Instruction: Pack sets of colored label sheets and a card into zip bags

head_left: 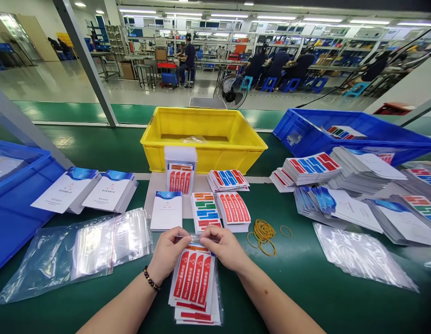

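Close in front of me lies a clear plastic bag (218, 301) with white sheets of red labels (193, 278) in or on it; which sheets are inside I cannot fully tell. At its top edge, my left hand (169, 253) pinches the plastic between thumb and fingers. My right hand (225, 247) pinches the same edge a little to the right, thumbs nearly meeting. Just beyond the hands are a stack of white-and-blue booklets (166, 213), a stack of multicoloured label sheets (205, 211) and a stack of red label sheets (234, 208).
A yellow bin (201, 157) stands behind packed bags (180, 174). Rubber bands (264, 234) lie right of the hands. Empty clear bags (128, 236) lie left, more bags (361, 257) right. Blue bins (21, 199) flank both sides. Booklet stacks (351, 208) crowd the right.
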Available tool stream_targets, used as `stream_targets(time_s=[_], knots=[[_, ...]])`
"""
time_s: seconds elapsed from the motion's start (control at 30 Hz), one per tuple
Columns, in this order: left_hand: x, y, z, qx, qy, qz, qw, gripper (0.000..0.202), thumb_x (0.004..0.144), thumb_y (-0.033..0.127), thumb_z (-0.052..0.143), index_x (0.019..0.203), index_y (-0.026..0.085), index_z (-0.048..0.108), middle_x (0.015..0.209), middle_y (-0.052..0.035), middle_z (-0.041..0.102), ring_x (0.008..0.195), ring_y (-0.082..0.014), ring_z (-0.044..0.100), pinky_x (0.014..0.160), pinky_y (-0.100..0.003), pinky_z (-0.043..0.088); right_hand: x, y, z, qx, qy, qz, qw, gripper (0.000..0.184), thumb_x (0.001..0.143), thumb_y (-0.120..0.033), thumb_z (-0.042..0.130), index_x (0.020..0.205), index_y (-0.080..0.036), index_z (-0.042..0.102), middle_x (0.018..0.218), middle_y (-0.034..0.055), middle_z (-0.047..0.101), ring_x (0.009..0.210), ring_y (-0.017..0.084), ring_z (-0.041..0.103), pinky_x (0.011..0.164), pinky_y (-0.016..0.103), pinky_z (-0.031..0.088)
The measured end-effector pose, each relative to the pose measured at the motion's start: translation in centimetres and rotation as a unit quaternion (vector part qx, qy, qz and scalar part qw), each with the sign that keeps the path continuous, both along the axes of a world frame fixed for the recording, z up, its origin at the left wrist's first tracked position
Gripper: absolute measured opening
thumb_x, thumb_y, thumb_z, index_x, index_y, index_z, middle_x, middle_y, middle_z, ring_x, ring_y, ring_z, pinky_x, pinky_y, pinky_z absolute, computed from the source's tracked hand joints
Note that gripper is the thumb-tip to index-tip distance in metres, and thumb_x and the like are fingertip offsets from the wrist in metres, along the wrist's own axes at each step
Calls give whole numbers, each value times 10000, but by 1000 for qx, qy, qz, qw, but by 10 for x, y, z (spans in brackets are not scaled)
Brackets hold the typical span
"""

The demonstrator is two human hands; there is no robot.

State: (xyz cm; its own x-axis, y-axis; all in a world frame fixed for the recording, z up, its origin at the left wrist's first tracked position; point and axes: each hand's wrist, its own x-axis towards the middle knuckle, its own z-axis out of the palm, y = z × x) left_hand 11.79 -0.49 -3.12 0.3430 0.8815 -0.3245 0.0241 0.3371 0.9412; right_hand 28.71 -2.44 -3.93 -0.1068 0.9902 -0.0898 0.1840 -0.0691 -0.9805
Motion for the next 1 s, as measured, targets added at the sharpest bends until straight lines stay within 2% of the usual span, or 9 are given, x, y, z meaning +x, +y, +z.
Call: stream_targets(time_s=[0.07, 0.13, 0.23, 0.3, 0.4, 0.6, 0.7, 0.83, 1.0], knots=[[-2, 2, -2, 10, -2, 0, 1000, 275, 643, 424, 662, 618, 174, 549, 614, 1, 604, 585, -156, 567, 576, -249, 411, -2, 0, 0, 10, -3, -5, 1000, 115, 714, -251, 580, 628, -177, 596, 643, -8, 582, 637, 146, 542, 637, 274, 432], [-6, 5, -2, 20, -12, 10, 1000, 263, 644, 407, 666, 616, 168, 560, 608, 8, 595, 574, -143, 554, 568, -240, 409, -3, 0, -1, 1, 27, -8, 1000, 90, 707, -266, 604, 716, -178, 619, 715, 4, 609, 689, 156, 562, 674, 286, 440], [-14, 13, 3, 20, -39, 52, 998, 263, 615, 391, 693, 626, 164, 562, 606, 17, 590, 572, -138, 555, 569, -240, 420, -3, 0, -5, -31, 112, -11, 993, 280, 683, -324, 654, 927, -193, 606, 791, 10, 624, 739, 163, 580, 688, 297, 454], [-17, 17, 7, 3, -47, 75, 996, 282, 590, 394, 712, 638, 166, 553, 620, 16, 599, 588, -149, 574, 571, -248, 431, -3, 1, -7, -46, 149, -12, 988, 341, 682, -366, 663, 969, -196, 590, 752, 1, 614, 713, 156, 578, 656, 288, 458], [-18, 19, 7, -12, -45, 82, 996, 304, 573, 402, 724, 641, 169, 543, 613, 17, 606, 581, -154, 584, 565, -253, 438, -1, 1, -10, -53, 167, -15, 984, 345, 680, -389, 673, 949, -188, 592, 718, -5, 602, 696, 146, 572, 632, 273, 450], [-10, 14, 2, -14, -35, 52, 998, 315, 585, 423, 714, 650, 170, 538, 603, 11, 614, 589, -160, 594, 568, -251, 443, 0, 2, -10, -38, 159, -26, 986, 298, 694, -373, 659, 907, -172, 605, 804, 14, 615, 724, 137, 568, 669, 268, 438], [-7, 10, 6, -18, -27, 41, 999, 334, 574, 445, 713, 644, 173, 532, 610, 11, 611, 599, -164, 596, 570, -252, 449, -1, 3, -9, -22, 126, -27, 991, 227, 700, -344, 643, 828, -159, 611, 760, 10, 608, 692, 134, 558, 665, 268, 433], [-5, 6, 8, -22, -14, 13, 1000, 325, 583, 445, 700, 647, 175, 530, 616, 4, 610, 612, -173, 599, 572, -258, 458, -2, 3, -8, 8, 59, -17, 998, 149, 733, -291, 588, 668, -158, 569, 649, -7, 572, 601, 121, 524, 584, 244, 418], [-3, 4, 2, 16, 17, -19, 1000, 251, 643, 390, 651, 632, 164, 543, 617, -11, 613, 593, -164, 587, 540, -240, 439, -5, 1, -4, 48, -5, -19, 999, 122, 743, -233, 542, 643, -165, 556, 638, -13, 560, 603, 117, 518, 579, 229, 414]])
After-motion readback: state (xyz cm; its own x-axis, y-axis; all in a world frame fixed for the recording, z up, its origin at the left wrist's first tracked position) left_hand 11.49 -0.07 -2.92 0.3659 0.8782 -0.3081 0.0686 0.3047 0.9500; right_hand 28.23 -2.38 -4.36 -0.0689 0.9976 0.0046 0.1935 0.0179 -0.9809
